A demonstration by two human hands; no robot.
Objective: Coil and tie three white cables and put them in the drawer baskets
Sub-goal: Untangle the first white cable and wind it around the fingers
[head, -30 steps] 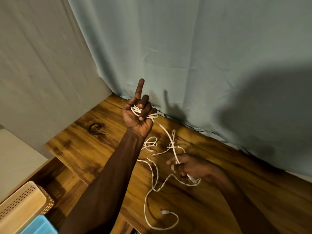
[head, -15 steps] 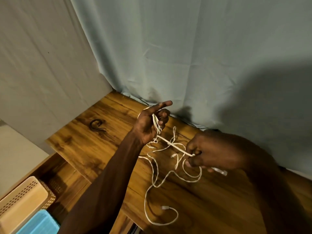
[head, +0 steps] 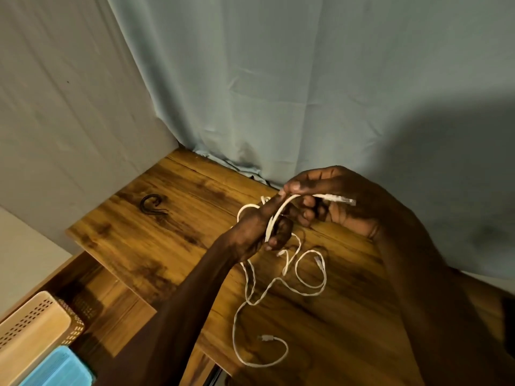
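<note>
My left hand (head: 257,232) is raised over the wooden tabletop (head: 156,235) with loops of a white cable (head: 274,215) wound around its fingers. My right hand (head: 331,199) is just to its right and pinches the cable's free end, whose white plug (head: 338,198) sticks out to the right. More white cable (head: 303,277) lies tangled in loose loops on the table under both hands, with a plug end (head: 266,337) near the front edge. How many separate cables make up the tangle is unclear.
A dark curled hook-like item (head: 152,205) lies on the table's left part. An open drawer (head: 92,296) at lower left holds a beige perforated basket (head: 33,327) and a blue one (head: 60,369). A pale curtain (head: 278,93) hangs behind the table.
My right hand has risen from the table and carried the cable end up over my left hand's fingers. My left hand has tilted and moved right, with more cable wound on it.
</note>
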